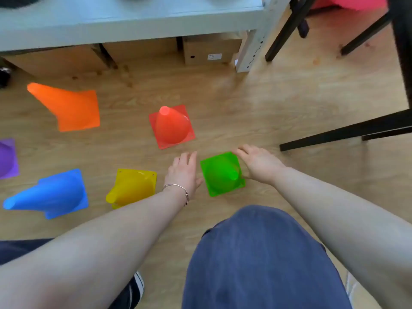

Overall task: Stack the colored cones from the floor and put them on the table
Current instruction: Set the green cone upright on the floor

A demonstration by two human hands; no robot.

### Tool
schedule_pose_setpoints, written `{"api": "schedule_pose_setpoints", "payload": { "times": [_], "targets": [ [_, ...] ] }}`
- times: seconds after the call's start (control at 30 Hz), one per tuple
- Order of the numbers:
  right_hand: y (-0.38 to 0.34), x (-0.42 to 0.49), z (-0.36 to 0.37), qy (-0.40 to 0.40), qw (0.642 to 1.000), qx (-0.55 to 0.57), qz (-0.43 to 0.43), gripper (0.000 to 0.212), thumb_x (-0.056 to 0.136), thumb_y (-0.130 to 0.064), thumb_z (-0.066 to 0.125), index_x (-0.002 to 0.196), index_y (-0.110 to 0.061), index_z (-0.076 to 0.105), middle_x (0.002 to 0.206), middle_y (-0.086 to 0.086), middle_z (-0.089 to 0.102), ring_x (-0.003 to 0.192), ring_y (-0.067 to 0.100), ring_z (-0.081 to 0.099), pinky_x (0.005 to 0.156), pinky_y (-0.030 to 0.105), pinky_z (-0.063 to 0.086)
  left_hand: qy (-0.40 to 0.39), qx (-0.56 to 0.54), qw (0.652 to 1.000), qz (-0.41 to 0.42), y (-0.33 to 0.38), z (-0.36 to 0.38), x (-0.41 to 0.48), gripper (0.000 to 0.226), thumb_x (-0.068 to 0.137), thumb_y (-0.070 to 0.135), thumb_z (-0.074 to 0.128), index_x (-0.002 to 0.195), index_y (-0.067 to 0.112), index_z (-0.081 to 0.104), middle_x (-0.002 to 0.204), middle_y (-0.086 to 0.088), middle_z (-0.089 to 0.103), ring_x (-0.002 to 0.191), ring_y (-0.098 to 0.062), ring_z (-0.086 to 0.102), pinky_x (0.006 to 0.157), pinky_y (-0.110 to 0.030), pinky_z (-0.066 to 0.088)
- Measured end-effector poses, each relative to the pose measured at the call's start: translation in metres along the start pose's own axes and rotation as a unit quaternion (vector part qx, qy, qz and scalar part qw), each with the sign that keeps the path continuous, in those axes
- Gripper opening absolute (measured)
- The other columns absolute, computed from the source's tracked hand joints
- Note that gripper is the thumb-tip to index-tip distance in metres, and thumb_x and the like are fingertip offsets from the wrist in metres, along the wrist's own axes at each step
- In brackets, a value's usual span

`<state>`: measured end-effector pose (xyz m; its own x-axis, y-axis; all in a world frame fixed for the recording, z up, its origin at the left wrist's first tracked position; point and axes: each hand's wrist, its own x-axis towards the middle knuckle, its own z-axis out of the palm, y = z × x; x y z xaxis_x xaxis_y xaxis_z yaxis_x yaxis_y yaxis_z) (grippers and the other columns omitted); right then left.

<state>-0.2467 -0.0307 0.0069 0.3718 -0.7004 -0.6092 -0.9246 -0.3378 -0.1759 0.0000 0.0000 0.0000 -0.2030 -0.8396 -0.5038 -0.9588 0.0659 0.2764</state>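
Several colored cones stand on the wooden floor. A green cone (220, 173) stands nearest me, between my hands. My left hand (184, 172) hovers open just left of its base. My right hand (258, 162) is open at its right edge, fingers spread, close to or touching the base. Beyond them stands a red cone (170, 127). Further left are a yellow cone (133, 187), a blue cone (51, 194), an orange cone (69, 107) and, cut off by the frame's left edge, a purple cone (7, 158). The grey table (133, 21) runs along the top.
Cardboard boxes (209, 49) sit under the table, beside its white leg (252, 50). Black furniture legs (347, 132) cross the floor at right. My knee in blue trousers (263, 257) fills the lower middle.
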Motion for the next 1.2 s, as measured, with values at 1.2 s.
{"api": "schedule_pose_setpoints", "payload": {
  "times": [1.2],
  "targets": [
    [-0.037,0.003,-0.065,0.082,0.945,0.316,-0.021,0.068,0.078,-0.024,0.081,0.140,-0.026,0.053,0.130,0.000,0.066,0.113,0.013,0.064,0.089,0.013,0.041,0.086,-0.299,0.950,-0.004,-0.015,-0.042,0.001,0.062,0.079,0.033,0.074,0.136,0.029,0.051,0.126,-0.003,0.066,0.114,-0.019,0.063,0.097,-0.033,0.048]
  ]
}}
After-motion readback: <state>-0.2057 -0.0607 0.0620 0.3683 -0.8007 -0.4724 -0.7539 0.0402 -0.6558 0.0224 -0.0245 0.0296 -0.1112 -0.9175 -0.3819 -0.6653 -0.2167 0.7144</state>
